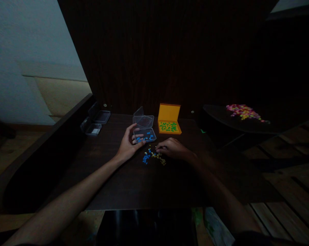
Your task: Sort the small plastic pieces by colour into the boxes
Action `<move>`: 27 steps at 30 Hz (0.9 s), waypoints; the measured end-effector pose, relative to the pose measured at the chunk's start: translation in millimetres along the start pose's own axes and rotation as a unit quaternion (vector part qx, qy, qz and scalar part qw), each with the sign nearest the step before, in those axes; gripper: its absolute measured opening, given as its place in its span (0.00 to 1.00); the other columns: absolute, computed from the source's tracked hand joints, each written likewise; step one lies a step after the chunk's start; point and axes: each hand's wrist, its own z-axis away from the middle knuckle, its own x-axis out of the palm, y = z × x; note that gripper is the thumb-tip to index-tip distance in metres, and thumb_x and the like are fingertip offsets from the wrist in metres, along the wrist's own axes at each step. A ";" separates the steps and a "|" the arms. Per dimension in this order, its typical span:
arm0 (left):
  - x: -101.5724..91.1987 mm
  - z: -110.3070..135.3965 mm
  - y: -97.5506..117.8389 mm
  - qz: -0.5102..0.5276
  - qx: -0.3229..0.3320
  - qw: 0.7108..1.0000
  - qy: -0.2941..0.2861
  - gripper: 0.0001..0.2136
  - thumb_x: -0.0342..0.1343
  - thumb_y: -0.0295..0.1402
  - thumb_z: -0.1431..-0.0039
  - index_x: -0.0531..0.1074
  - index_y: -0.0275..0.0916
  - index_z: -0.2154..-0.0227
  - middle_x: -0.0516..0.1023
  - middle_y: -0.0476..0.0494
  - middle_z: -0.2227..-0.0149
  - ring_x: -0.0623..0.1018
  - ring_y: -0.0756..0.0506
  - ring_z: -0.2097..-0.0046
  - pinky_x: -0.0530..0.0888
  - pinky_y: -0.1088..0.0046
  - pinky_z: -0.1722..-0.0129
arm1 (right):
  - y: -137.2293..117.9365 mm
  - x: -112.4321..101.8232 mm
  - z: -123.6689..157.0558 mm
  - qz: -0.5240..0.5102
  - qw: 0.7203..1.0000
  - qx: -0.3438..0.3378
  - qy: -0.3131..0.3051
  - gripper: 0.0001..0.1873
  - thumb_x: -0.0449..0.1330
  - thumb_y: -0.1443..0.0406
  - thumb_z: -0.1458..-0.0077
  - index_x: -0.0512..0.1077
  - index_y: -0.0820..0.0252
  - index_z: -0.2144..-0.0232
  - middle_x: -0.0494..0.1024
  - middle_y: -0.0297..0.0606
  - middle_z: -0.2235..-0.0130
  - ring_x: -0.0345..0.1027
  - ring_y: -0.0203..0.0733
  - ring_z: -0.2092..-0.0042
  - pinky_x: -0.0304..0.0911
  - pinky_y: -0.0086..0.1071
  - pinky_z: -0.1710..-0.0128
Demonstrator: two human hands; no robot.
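Note:
My left hand (131, 140) grips the near left side of a clear plastic box (152, 138), thumb along its front edge and fingers behind or under it. Small blue pieces (148, 133) lie inside this box, and its clear lid appears raised at the back. My right hand (173, 148) is over the dark table with its fingers pinched together; whatever they hold is too small to make out. Just below the fingers are loose yellow pieces (162, 160), with a cluster of loose blue pieces (145, 158) to their left.
A yellow box (169, 112) with its lid up holds green pieces behind my right hand. Other clear boxes (94, 130) stand at the left by the raised side panel (49, 147). Multicoloured pieces (243, 112) are heaped on a dark side surface at right.

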 end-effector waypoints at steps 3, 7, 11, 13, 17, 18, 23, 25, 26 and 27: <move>-0.4 -0.5 -0.5 0.001 0.000 1.000 -0.004 0.38 0.68 0.34 0.57 0.57 0.46 0.43 0.65 0.38 0.45 0.77 0.40 0.51 0.76 0.55 0.52 | 0.5 0.4 0.3 0.013 1.000 0.012 0.008 0.11 0.56 0.61 0.41 0.78 0.55 0.62 0.80 0.34 0.67 0.72 0.38 0.66 0.56 0.29 0.66; -1.6 -1.0 -2.5 -0.007 0.013 1.000 -0.006 0.37 0.68 0.34 0.56 0.57 0.47 0.43 0.65 0.37 0.45 0.76 0.40 0.51 0.77 0.55 0.52 | 1.1 -1.3 2.3 0.001 1.000 0.019 0.021 0.12 0.55 0.63 0.40 0.78 0.54 0.59 0.80 0.34 0.67 0.71 0.37 0.67 0.56 0.28 0.68; -2.0 -1.1 -3.0 -0.017 0.018 1.000 -0.005 0.37 0.67 0.33 0.55 0.57 0.47 0.43 0.65 0.38 0.45 0.77 0.39 0.51 0.77 0.54 0.52 | 1.7 -3.0 3.9 0.003 1.000 0.013 0.010 0.13 0.56 0.63 0.41 0.78 0.54 0.58 0.79 0.33 0.70 0.68 0.35 0.71 0.55 0.28 0.69; -1.9 -1.0 -2.6 -0.018 0.017 1.000 -0.005 0.36 0.67 0.33 0.55 0.57 0.47 0.43 0.65 0.38 0.45 0.77 0.39 0.51 0.77 0.54 0.52 | 2.0 -3.2 4.0 0.002 1.000 0.010 0.005 0.13 0.56 0.63 0.42 0.78 0.55 0.58 0.78 0.33 0.71 0.67 0.35 0.72 0.55 0.27 0.69; -1.4 -0.8 -1.3 -0.010 0.010 1.000 0.000 0.37 0.68 0.33 0.56 0.57 0.46 0.43 0.66 0.38 0.45 0.77 0.40 0.51 0.77 0.54 0.53 | 3.1 -3.2 3.3 -0.010 1.000 0.014 0.000 0.12 0.57 0.63 0.42 0.78 0.56 0.59 0.76 0.32 0.72 0.64 0.33 0.73 0.54 0.27 0.70; -1.3 -0.7 -1.0 -0.009 0.008 1.000 0.000 0.37 0.68 0.34 0.56 0.57 0.46 0.43 0.66 0.38 0.45 0.77 0.40 0.51 0.77 0.54 0.53 | 3.3 -3.2 3.2 -0.014 1.000 0.015 -0.001 0.11 0.57 0.63 0.42 0.78 0.56 0.59 0.75 0.32 0.73 0.64 0.33 0.73 0.53 0.26 0.70; -1.4 -0.2 0.1 -0.009 0.007 1.000 -0.007 0.37 0.68 0.34 0.55 0.57 0.46 0.43 0.65 0.38 0.45 0.76 0.40 0.51 0.77 0.55 0.52 | 2.5 -3.2 3.3 -0.037 0.999 0.018 -0.005 0.09 0.59 0.63 0.43 0.77 0.59 0.61 0.70 0.29 0.76 0.61 0.32 0.75 0.51 0.26 0.72; -1.4 -0.1 0.0 -0.012 0.009 1.000 -0.007 0.37 0.68 0.34 0.55 0.57 0.46 0.43 0.65 0.38 0.45 0.76 0.40 0.51 0.77 0.55 0.52 | 2.7 -2.7 3.3 -0.052 0.999 0.014 -0.004 0.09 0.59 0.64 0.43 0.77 0.60 0.62 0.69 0.28 0.77 0.61 0.31 0.75 0.51 0.26 0.72; -1.4 0.0 -0.1 -0.013 0.010 1.000 -0.007 0.36 0.67 0.34 0.55 0.57 0.46 0.43 0.65 0.38 0.45 0.77 0.40 0.51 0.77 0.55 0.52 | 3.3 -2.2 3.1 -0.059 0.998 0.011 -0.002 0.09 0.59 0.64 0.43 0.77 0.61 0.63 0.68 0.28 0.77 0.61 0.31 0.75 0.51 0.25 0.72; -1.4 0.0 -0.4 -0.013 0.010 1.000 -0.008 0.36 0.67 0.34 0.55 0.57 0.46 0.43 0.65 0.38 0.45 0.77 0.40 0.51 0.77 0.55 0.52 | 4.3 -1.5 2.9 -0.066 0.998 0.009 -0.002 0.09 0.59 0.64 0.43 0.77 0.61 0.63 0.68 0.28 0.77 0.61 0.31 0.75 0.51 0.25 0.73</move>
